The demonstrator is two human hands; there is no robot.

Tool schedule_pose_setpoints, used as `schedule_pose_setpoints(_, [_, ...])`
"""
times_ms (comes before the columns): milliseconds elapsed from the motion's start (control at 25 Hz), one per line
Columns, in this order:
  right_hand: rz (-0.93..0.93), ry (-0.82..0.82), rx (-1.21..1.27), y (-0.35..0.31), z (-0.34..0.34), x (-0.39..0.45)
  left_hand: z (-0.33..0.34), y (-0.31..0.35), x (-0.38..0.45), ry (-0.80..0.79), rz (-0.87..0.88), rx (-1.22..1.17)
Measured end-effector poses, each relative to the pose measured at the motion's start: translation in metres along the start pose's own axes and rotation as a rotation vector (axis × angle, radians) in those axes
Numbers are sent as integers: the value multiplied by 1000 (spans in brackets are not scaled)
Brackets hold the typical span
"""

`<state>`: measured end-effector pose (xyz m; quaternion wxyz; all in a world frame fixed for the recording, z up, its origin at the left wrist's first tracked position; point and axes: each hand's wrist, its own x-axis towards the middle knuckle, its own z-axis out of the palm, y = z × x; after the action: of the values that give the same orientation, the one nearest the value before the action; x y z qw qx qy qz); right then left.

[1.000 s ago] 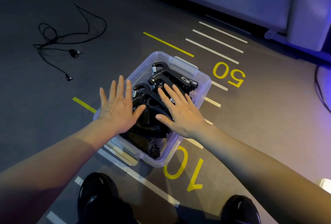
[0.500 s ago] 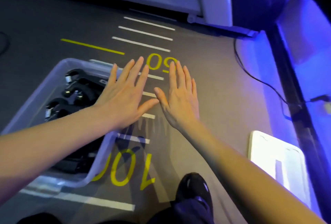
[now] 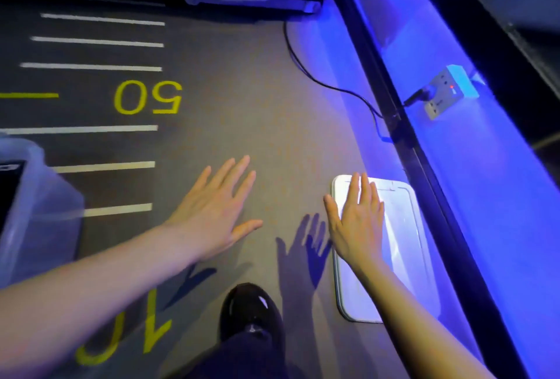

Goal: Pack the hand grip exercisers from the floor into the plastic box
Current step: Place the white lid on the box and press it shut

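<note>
The right hand [image 3: 356, 224] has its fingers [image 3: 363, 187] straight and together, palm down over the near end of a white lid [image 3: 403, 257] on the floor [image 3: 272, 136]; whether it touches the lid cannot be told. The left hand [image 3: 212, 212] is spread flat, holding nothing, above bare floor. The box [image 3: 39, 212] sits at the far left edge, something dark inside. A black shoe [image 3: 251, 312] is below, a cable [image 3: 318, 75] beyond.
</note>
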<state>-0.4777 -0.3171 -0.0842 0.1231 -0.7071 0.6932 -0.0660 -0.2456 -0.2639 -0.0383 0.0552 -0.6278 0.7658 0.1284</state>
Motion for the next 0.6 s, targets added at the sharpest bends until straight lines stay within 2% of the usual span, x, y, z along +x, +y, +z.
schedule_pose_setpoints(160, [181, -124, -43, 71, 24, 3, 31, 31, 20, -112, -6, 26])
schedule_pose_setpoints(280, [324, -202, 3, 99, 38, 10, 43, 48, 32, -154, -10, 39])
schedule_pose_setpoints(360, [350, -235, -22, 107, 44, 15, 45, 58, 39, -195, -16, 27])
schedule_pose_setpoints(520, [359, -214, -12, 110, 56, 28, 49, 72, 49, -237, 1, -21])
schedule_pose_setpoints(600, [367, -151, -11, 109, 58, 31, 52, 77, 51, -236, 18, -57])
